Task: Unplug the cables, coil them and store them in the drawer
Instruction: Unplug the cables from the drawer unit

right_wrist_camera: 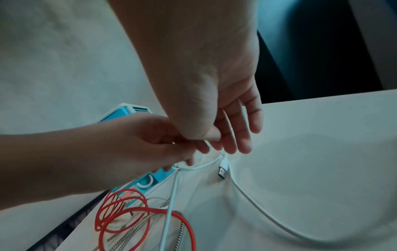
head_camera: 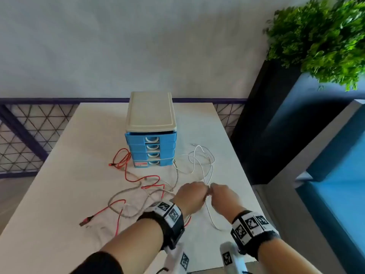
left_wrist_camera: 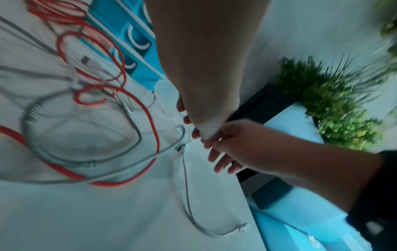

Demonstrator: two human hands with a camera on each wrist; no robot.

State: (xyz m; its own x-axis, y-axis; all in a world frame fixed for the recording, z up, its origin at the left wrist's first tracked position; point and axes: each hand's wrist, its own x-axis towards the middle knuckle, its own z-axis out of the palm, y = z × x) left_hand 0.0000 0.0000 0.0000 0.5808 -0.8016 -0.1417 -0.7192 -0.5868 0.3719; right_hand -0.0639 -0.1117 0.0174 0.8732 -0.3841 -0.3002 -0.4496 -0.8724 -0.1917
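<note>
A white cable (head_camera: 203, 165) lies looped on the white table (head_camera: 69, 184), right of a blue drawer unit (head_camera: 151, 151) with a beige top. Both hands meet over this cable near the table's right edge. My left hand (head_camera: 199, 189) pinches it with curled fingers. My right hand (head_camera: 216, 189) pinches it between thumb and forefinger (right_wrist_camera: 211, 135), the other fingers straight. A white USB plug (right_wrist_camera: 223, 169) hangs just below the hands. A red cable (head_camera: 138, 178) and a grey braided cable (head_camera: 128, 194) lie tangled to the left, front of the drawers.
The drawer unit's four drawers look closed. A black planter (head_camera: 256, 125) with a green plant (head_camera: 320, 36) stands right of the table, beside a blue seat (head_camera: 335, 184). A wire mesh railing (head_camera: 29, 135) runs behind the table's left side.
</note>
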